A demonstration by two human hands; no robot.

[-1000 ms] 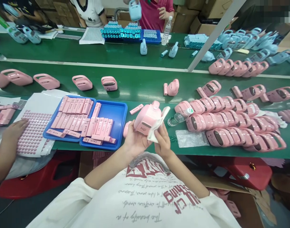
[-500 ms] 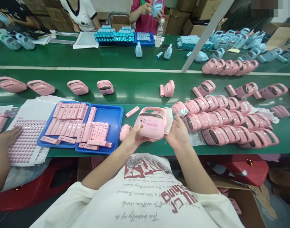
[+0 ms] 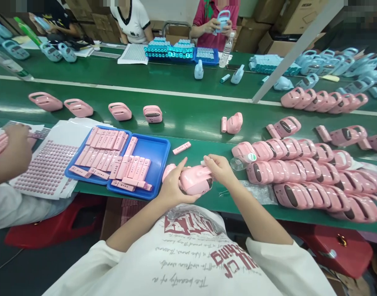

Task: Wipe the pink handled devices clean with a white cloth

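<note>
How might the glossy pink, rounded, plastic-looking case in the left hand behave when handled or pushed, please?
The case looks stiff, showing no obvious dent where the left hand grips it. Its shiny surface suggests it could be slippery. With its curved edges, it might rock or tip if pushed.

A white shirt (image 3: 139, 263) is worn, printed with dark-red block letters (image 3: 186, 225) near the left hand (image 3: 172, 187) and grey script (image 3: 182, 263) farther off; a loose sleeve (image 3: 277, 257) is seen behind the right hand (image 3: 220, 168).
</note>
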